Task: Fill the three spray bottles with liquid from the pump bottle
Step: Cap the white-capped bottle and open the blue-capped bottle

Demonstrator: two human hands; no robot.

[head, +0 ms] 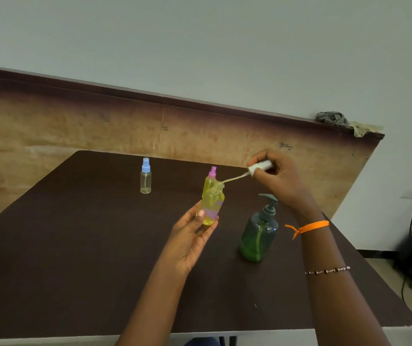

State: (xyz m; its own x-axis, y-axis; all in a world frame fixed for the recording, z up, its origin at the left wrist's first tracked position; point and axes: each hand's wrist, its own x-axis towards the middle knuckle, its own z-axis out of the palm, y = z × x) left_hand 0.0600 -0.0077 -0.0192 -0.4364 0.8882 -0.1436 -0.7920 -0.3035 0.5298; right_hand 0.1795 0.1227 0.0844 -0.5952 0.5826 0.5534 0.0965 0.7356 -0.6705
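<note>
Head view: left hand [190,236] grips an open bottle [212,203] of yellow liquid, raised above the tabletop [75,245]. Right hand [279,181] pinches its white sprayer [259,167], tube tip at the neck. Pink-capped bottle [211,178] behind looks full; blue-capped bottle [146,176] looks empty. Judgement: two filled, one left. Pump bottle [259,236] stands just right, near the right forearm; open room lies left.

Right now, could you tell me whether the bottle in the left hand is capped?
Uncapped: the held bottle's threaded neck is bare, and the right hand holds its white sprayer.
</note>
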